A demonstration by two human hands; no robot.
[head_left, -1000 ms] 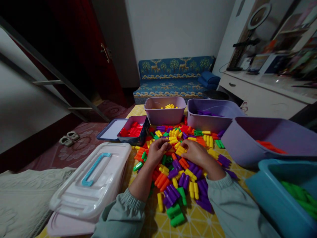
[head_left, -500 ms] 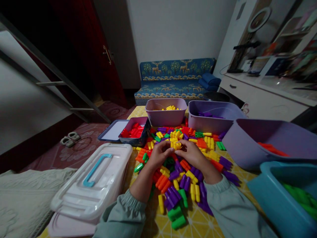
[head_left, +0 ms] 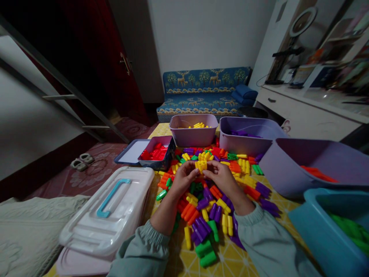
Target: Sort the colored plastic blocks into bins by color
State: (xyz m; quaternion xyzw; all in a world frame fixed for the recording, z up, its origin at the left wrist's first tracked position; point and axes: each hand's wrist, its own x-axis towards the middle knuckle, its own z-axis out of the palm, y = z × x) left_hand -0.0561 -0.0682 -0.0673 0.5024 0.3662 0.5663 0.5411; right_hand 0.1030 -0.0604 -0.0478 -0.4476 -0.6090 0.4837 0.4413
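Between my two hands is a small cluster of yellow plastic blocks [head_left: 201,166], raised over the pile. My left hand [head_left: 186,177] grips it from the left, thumb and fingers closed on its side. From the right, my right hand [head_left: 221,177] pinches the same yellow blocks. Beneath and around them spreads a heap of bullet-shaped plastic blocks in purple [head_left: 202,227], orange [head_left: 190,213], green [head_left: 206,252] and yellow [head_left: 227,224]. Part of the heap is hidden under my hands and forearms.
A pink bin [head_left: 193,138] with yellow pieces and a purple bin [head_left: 245,144] stand behind. Right are a lilac bin [head_left: 268,161] with orange pieces and a teal bin [head_left: 314,223] with green ones. Left are a tin [head_left: 170,154] of red pieces and a white lid [head_left: 115,231].
The yellow blocks have shifted slightly left and turned between my fingers. My right hand has moved a little left with them. The bins and the heap stay as they were.
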